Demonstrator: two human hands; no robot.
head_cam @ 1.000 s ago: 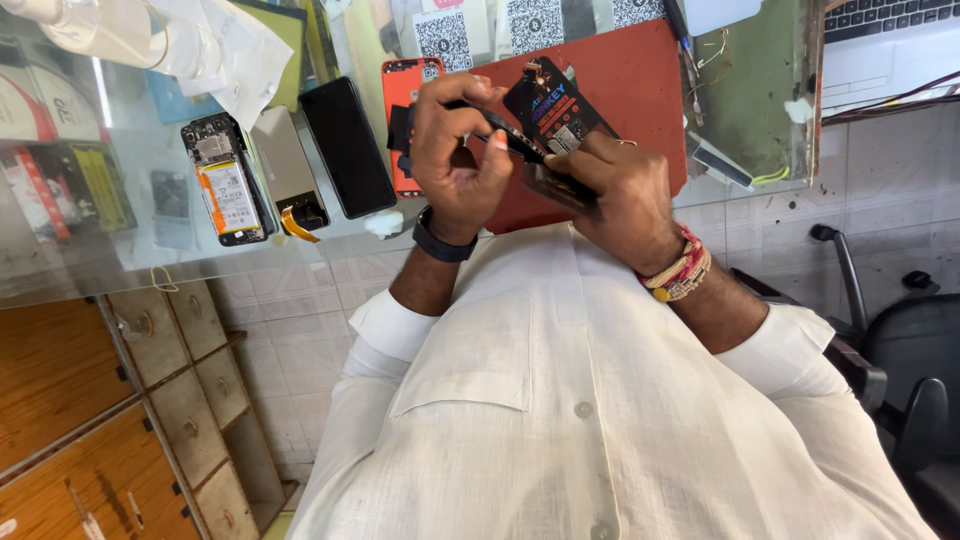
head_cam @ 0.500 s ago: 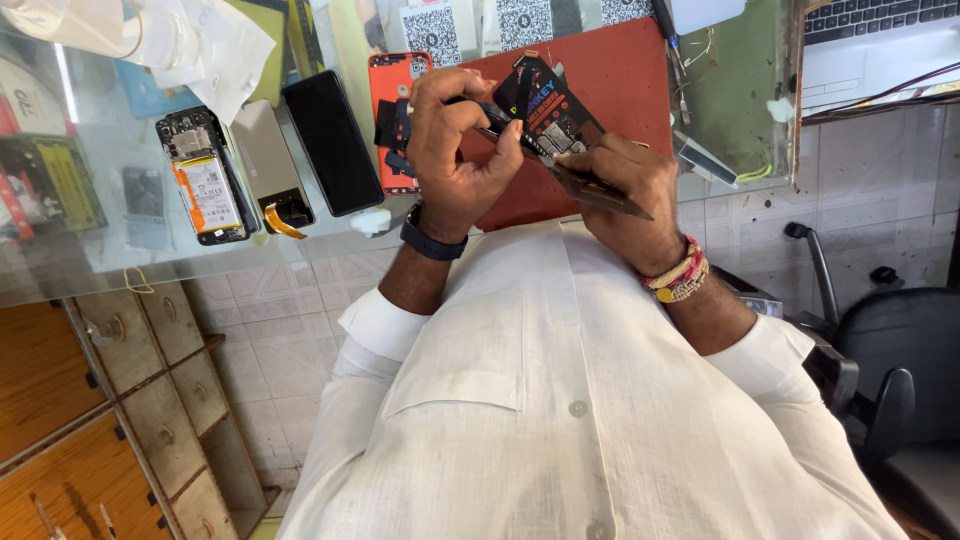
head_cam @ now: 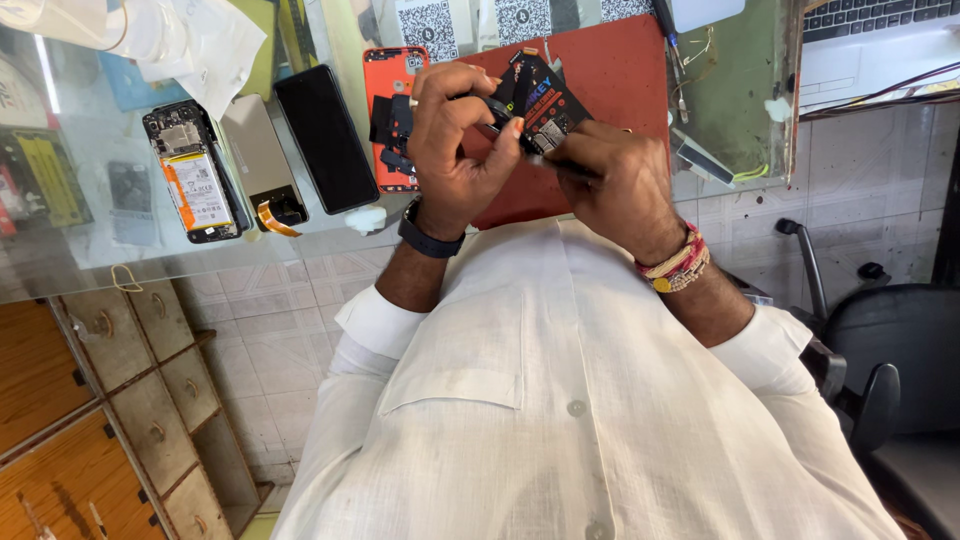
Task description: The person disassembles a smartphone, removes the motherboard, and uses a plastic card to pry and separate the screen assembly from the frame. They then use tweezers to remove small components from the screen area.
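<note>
The left hand's fingers cover one end of the small black packet, and the right hand hides its lower edge. Behind the fingers, the orange phone frame is partly covered. Far right of the fingers, the laptop is cut off by the top edge.

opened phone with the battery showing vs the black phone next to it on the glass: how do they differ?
The opened phone has its back off, with circuit board and a white-and-orange battery exposed; the black phone shows only a plain, dark, glossy face. The opened phone lies further toward the left edge of the glass counter; the black phone lies nearer the red mat. A grey panel lies between them. Both lie flat, similarly angled, untouched by either hand.
</note>
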